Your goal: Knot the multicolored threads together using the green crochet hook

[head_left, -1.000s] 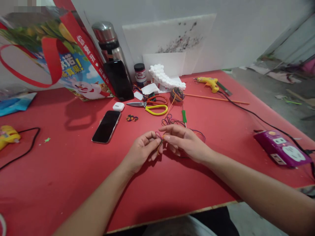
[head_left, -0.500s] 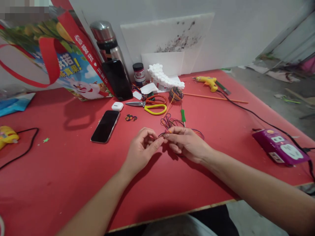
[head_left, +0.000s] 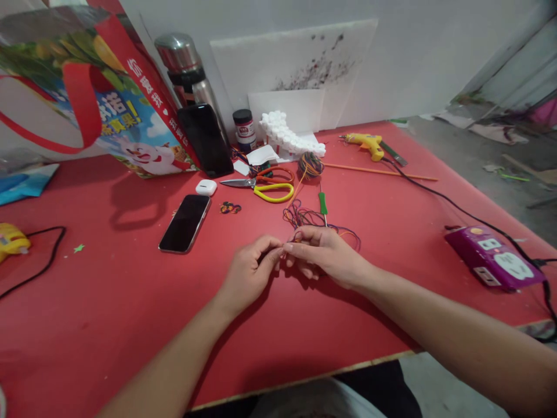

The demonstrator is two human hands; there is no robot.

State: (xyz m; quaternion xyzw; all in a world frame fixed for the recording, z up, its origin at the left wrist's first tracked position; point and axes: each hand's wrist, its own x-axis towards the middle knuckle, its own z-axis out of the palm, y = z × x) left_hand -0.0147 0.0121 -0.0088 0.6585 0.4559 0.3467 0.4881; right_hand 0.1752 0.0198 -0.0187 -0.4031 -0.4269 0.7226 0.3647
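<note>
Your two hands meet at the centre of the frame. Your left hand (head_left: 250, 271) and your right hand (head_left: 327, 255) are each closed in a fingertip pinch on one multicoloured cord (head_left: 304, 219). The pinched section is hidden by the fingers. The remaining cord lies in thin, loose loops on the red table (head_left: 108, 302), just above the right hand, beside one green-handled tool (head_left: 322, 203).

Count two glossy black phones: the flat phone (head_left: 185, 222) and the propped phone (head_left: 204, 139). Count two yellow glue guns: the upper-right glue gun (head_left: 368, 144) and the left-edge glue gun (head_left: 11, 239), which is cut off by the frame. One purple plastic power strip (head_left: 496, 264) lies at the right.
</note>
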